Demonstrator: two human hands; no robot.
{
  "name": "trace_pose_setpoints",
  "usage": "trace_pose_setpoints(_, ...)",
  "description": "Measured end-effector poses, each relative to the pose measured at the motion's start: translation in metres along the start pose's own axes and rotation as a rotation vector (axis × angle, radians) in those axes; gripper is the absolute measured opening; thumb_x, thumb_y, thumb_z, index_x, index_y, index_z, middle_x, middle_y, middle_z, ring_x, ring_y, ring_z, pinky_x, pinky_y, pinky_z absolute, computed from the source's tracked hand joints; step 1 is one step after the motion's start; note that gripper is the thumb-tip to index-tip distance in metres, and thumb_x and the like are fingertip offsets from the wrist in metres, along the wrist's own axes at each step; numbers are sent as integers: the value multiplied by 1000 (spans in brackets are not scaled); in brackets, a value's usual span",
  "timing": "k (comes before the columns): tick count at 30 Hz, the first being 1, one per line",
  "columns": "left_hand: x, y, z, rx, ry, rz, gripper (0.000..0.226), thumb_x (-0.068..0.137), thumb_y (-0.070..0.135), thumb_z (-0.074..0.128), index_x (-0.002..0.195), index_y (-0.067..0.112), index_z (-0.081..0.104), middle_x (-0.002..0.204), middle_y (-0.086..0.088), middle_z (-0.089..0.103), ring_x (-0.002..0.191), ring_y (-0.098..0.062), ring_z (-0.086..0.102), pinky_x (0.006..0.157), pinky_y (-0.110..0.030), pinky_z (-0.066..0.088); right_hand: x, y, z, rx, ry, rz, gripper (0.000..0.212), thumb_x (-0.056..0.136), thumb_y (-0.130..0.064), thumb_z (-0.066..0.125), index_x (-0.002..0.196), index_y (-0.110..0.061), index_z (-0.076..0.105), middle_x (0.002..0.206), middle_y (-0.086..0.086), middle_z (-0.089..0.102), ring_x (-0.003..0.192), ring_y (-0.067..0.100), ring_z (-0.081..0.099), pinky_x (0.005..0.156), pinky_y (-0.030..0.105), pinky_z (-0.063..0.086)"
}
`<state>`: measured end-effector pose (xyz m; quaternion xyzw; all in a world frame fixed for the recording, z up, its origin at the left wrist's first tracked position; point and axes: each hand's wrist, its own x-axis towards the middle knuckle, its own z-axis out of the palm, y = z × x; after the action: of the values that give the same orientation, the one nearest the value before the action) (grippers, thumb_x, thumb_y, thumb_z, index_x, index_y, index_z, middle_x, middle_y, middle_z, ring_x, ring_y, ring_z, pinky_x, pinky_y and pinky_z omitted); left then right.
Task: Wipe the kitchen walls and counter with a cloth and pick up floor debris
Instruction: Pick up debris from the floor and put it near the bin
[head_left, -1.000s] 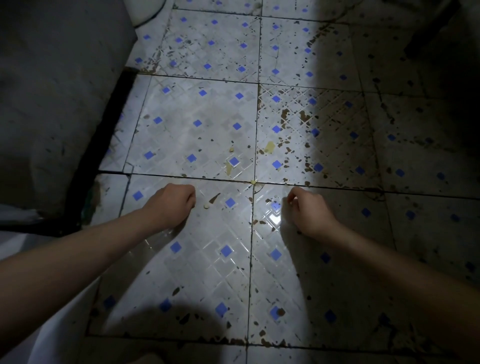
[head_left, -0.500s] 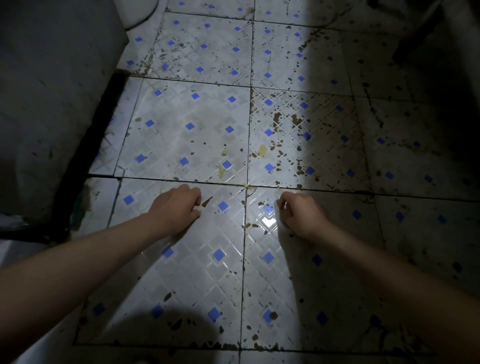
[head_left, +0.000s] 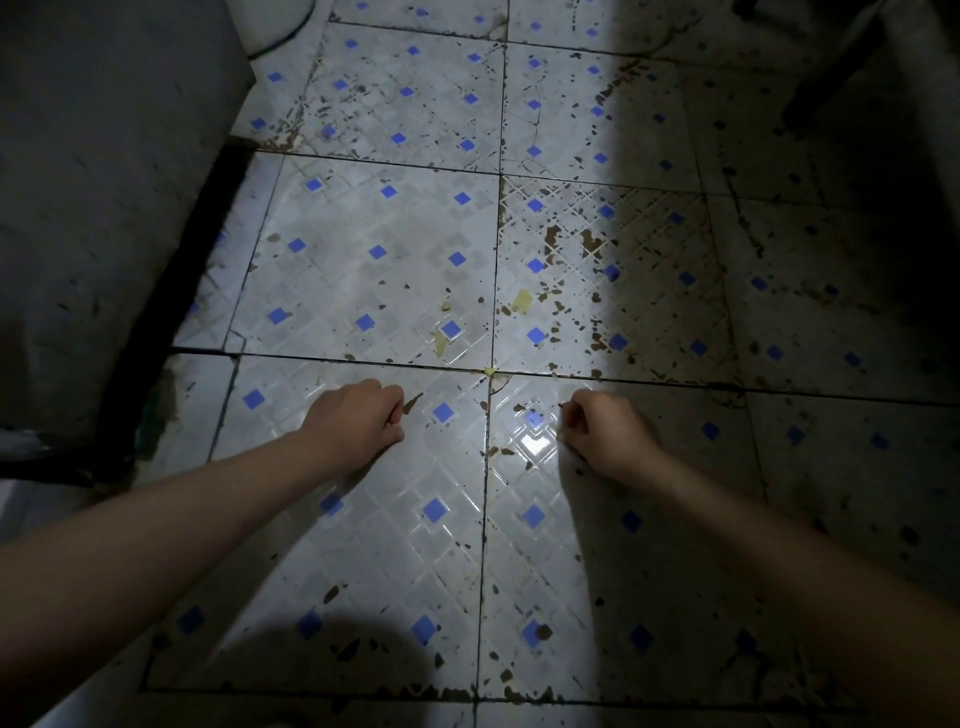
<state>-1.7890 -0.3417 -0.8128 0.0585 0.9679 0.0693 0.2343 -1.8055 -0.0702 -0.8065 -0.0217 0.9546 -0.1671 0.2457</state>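
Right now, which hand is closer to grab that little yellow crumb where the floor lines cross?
Probably the right hand. The yellow crumb sits at the tile corner, slightly nearer its curled fingers than the left hand.

Head camera looks steeply down, close over the tiled floor (head_left: 363, 270).

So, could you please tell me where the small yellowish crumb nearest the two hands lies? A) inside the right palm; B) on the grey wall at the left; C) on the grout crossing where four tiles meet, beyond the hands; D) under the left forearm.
C: the crumb sits on the grout crossing, beyond and between the left hand and the right hand.
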Motion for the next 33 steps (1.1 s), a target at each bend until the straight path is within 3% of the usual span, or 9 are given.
trace_pose_setpoints(8, -1, 4, 1, 132, -16, 26, 21, 97, 33, 42, 106, 15, 49, 98, -2, 57, 78, -14, 47, 72, -27, 37, 4, -2, 4, -113, 1, -21, 18, 95, -22, 50, 103, -13, 62, 102, 5, 61, 91, 19, 60, 82, 36, 53)
trace_pose_setpoints(13, -3, 5, 6, 110, 1, 19, 24, 101, 27, 30, 99, 14, 50, 83, 1, 47, 73, -14, 46, 68, -27, 36, 2, -3, 8, -324, -29, -110, 23, 97, -24, 43, 112, -11, 55, 113, 8, 55, 96, 22, 58, 80, 34, 51)
trace_pose_setpoints(19, 0, 9, 7, -43, -2, -37, 21, 101, 24, 33, 89, 15, 48, 78, 0, 50, 71, -13, 49, 66, -25, 36, -4, -4, 9, -492, -50, -244, 24, 95, -22, 44, 115, -11, 51, 112, 10, 56, 95, 24, 59, 80, 37, 53)
trace_pose_setpoints(23, 4, 12, 6, -162, 2, -60, 19, 98, 14, 37, 91, 11, 54, 88, -5, 59, 78, -17, 54, 68, -25, 39, -5, -7, 7, -386, -43, -232, 19, 97, -22, 38, 105, -12, 53, 95, 9, 63, 85, 25, 62, 73, 37, 52)
trace_pose_setpoints(28, 6, 11, 7, -287, 16, -92, 21, 96, 8, 37, 86, 14, 55, 91, -8, 63, 81, -19, 55, 71, -26, 42, -5, -11, 7, -120, 36, -135, 20, 97, -25, 42, 81, -16, 50, 75, 4, 57, 73, 21, 58, 64, 34, 49)
trace_pose_setpoints(33, 7, 5, 3, -249, 48, -103, 28, 99, 24, 39, 80, 12, 56, 81, -4, 60, 75, -17, 54, 69, -27, 38, -6, -13, 7, 64, 46, -53, 15, 94, -23, 51, 101, -15, 61, 88, 4, 66, 76, 17, 60, 62, 29, 47)
